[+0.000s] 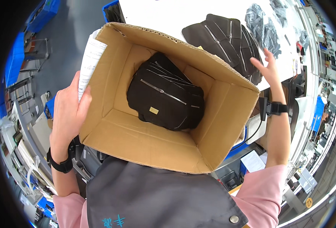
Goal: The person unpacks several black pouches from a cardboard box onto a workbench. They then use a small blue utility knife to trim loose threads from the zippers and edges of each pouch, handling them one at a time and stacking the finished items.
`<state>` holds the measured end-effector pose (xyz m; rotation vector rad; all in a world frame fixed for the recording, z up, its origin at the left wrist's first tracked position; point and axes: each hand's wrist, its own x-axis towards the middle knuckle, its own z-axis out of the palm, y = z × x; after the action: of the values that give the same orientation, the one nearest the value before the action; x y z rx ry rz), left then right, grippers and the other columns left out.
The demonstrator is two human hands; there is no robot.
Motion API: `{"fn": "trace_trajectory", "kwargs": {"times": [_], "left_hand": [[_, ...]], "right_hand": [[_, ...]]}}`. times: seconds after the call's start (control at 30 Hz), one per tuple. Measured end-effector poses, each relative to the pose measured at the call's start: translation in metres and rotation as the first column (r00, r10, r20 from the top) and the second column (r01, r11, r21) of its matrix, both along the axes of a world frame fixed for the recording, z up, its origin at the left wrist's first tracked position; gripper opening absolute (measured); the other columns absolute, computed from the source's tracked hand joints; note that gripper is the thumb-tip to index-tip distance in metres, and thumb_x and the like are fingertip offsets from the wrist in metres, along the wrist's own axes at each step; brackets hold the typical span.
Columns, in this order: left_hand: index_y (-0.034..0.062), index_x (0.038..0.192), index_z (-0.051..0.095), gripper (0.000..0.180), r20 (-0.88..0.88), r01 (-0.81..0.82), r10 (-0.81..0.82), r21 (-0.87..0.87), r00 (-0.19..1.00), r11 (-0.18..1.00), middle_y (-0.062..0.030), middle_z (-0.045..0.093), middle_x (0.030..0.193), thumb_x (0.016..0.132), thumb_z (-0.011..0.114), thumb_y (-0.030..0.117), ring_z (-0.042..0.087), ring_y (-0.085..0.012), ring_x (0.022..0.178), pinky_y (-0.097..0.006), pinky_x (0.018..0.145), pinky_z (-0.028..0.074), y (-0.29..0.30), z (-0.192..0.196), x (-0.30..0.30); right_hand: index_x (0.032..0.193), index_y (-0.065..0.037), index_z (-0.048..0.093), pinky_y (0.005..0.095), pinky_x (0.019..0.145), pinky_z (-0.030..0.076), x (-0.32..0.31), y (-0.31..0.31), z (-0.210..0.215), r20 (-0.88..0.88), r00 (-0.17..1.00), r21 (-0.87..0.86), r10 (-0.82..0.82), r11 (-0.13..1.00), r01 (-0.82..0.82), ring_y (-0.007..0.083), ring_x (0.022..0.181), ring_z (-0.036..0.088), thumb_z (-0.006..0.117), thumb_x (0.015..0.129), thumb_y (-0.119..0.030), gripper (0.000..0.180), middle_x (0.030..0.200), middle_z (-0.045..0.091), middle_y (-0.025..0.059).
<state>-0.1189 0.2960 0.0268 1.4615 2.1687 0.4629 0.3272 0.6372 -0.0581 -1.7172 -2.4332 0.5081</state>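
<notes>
An open cardboard box point(145, 142) is tilted in front of me, its mouth facing up toward my view. Inside lies a stack of black zippered leather pieces point(164, 100) with a small gold tag. My left hand point(67, 108) is closed around folded white printed paper point(91, 57) at the box's left wall. Fingers apart, my right hand point(268, 68) is beyond the box's right corner, beside more dark zippered pieces point(228, 41) on the white table; whether it touches them I cannot tell.
Clear plastic bags with dark contents point(265, 28) lie on the white table point(149, 11) at the far right. A blue bin point(115, 13) stands by its far left edge. Blue crates point(15, 59) and racks line the left side. A dark apron point(156, 193) covers my front.
</notes>
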Motion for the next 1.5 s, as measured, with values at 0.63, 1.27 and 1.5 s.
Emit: {"fn": "trace_trajectory", "kwargs": {"times": [0.63,1.27,1.5], "left_hand": [[-0.008,0.109,0.05,0.028,0.151,0.306,-0.331,0.168,0.931,0.937,-0.0219,0.054,0.059,0.087,0.055,0.009,0.056,-0.041,0.055,-0.047,0.053,0.043,-0.001,-0.01,-0.027],[-0.0082,0.11,0.049,0.03,0.193,0.301,-0.332,0.175,0.923,0.938,-0.0207,0.053,0.057,0.085,0.054,0.008,0.055,-0.0401,0.053,-0.046,0.053,0.042,0.006,-0.022,-0.031],[-0.0083,0.112,0.05,0.03,0.237,0.29,-0.31,0.116,0.921,0.95,-0.0228,0.052,0.06,0.086,0.052,0.008,0.054,-0.0426,0.056,-0.048,0.056,0.04,0.012,-0.018,-0.028]], "right_hand": [[0.133,0.005,0.043,0.0412,0.103,0.04,-0.21,-0.158,0.007,0.367,0.834,-0.609,0.411,0.784,-0.118,0.0389,0.121,0.052,0.079,0.068,-0.055,0.095,0.127,0.055,0.0263],[0.108,0.002,0.067,0.0378,0.088,0.05,-0.21,-0.186,-0.008,0.147,0.885,-0.816,0.441,0.56,-0.144,0.0347,0.104,0.064,0.084,0.057,-0.054,0.077,0.108,0.067,0.0222],[0.1,-0.004,0.067,0.0431,0.079,0.053,-0.21,-0.215,0.068,0.045,0.865,-0.651,0.5,0.671,-0.354,0.0371,0.088,0.066,0.081,0.063,-0.044,0.057,0.088,0.069,0.0191]]}}
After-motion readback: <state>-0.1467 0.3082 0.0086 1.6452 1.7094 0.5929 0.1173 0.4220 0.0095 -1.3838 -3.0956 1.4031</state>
